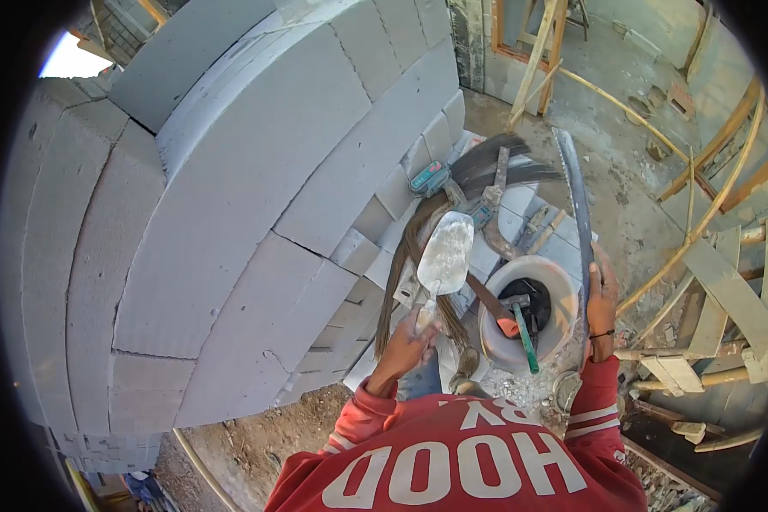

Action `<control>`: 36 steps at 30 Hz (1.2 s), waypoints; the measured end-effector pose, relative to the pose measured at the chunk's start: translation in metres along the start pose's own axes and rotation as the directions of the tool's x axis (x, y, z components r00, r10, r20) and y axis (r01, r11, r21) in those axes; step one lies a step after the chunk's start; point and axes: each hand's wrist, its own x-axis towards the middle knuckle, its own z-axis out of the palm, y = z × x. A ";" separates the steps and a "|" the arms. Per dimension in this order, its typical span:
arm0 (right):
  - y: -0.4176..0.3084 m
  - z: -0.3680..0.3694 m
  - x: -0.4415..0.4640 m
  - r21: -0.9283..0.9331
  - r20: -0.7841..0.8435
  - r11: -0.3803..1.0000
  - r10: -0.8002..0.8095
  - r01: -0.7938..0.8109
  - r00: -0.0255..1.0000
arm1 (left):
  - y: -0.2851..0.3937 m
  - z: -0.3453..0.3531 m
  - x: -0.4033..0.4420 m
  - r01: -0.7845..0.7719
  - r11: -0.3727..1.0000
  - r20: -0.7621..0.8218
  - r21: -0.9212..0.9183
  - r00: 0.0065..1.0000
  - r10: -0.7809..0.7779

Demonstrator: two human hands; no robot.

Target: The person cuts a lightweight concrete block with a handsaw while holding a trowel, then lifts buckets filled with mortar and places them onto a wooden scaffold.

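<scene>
My left hand [405,348] is closed around the handle of a trowel [445,247]. The trowel's pale, mortar-smeared blade points away from me, over the blocks. On the right, my right hand [602,294] is closed on a long grey saw [575,183] with a jagged edge, which stretches forward from it. Between my hands stands a whitish bucket [491,328] holding a hammer with a green handle [526,341] and another tool with an orange-red end [508,326]. Just beyond the trowel lies a cordless power tool [483,209] with a teal battery [431,179].
A wall of large grey blocks [256,196] rises close on my left. Dark fibrous strands [414,235] drape over lower blocks ahead. Further hand tools [538,230] lie beyond the bucket. Wooden boards and poles [725,299] crowd the right side; rubble [247,435] covers the ground.
</scene>
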 end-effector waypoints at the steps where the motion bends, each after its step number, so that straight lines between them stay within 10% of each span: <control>1: 0.002 -0.005 -0.026 0.140 0.045 0.983 0.117 -0.123 0.992 | -0.001 0.013 0.013 -0.066 0.997 0.054 -0.033 0.996 0.067; 9: -0.032 -0.054 -0.171 0.350 0.117 0.805 0.469 -0.478 0.875 | 0.014 0.131 0.056 -0.062 0.959 0.536 0.275 0.838 -0.100; 19: 0.031 -0.099 -0.250 -0.019 -0.160 0.750 0.650 -0.661 0.743 | 0.011 0.200 0.037 -0.347 0.822 0.755 0.452 0.639 -0.146; 27: 0.087 -0.120 -0.295 -0.064 -0.386 0.696 0.644 -0.715 0.661 | -0.024 0.212 0.044 -0.914 0.386 0.904 0.124 0.264 0.337; 28: 0.089 -0.116 -0.297 -0.064 -0.390 0.698 0.641 -0.713 0.661 | -0.019 0.214 0.040 -0.916 0.382 0.904 0.120 0.260 0.339; 30: 0.085 -0.107 -0.302 -0.038 -0.396 0.686 0.657 -0.727 0.641 | -0.005 0.220 0.028 -0.580 0.636 0.817 0.509 0.557 -0.147; 34: 0.093 -0.082 -0.304 0.069 -0.439 0.684 0.674 -0.726 0.594 | -0.020 0.212 0.035 -0.741 0.555 0.868 0.378 0.492 0.065; 36: 0.123 -0.069 -0.322 0.096 -0.513 0.669 0.668 -0.737 0.539 | -0.009 0.210 0.029 -0.621 0.611 0.813 0.491 0.578 -0.067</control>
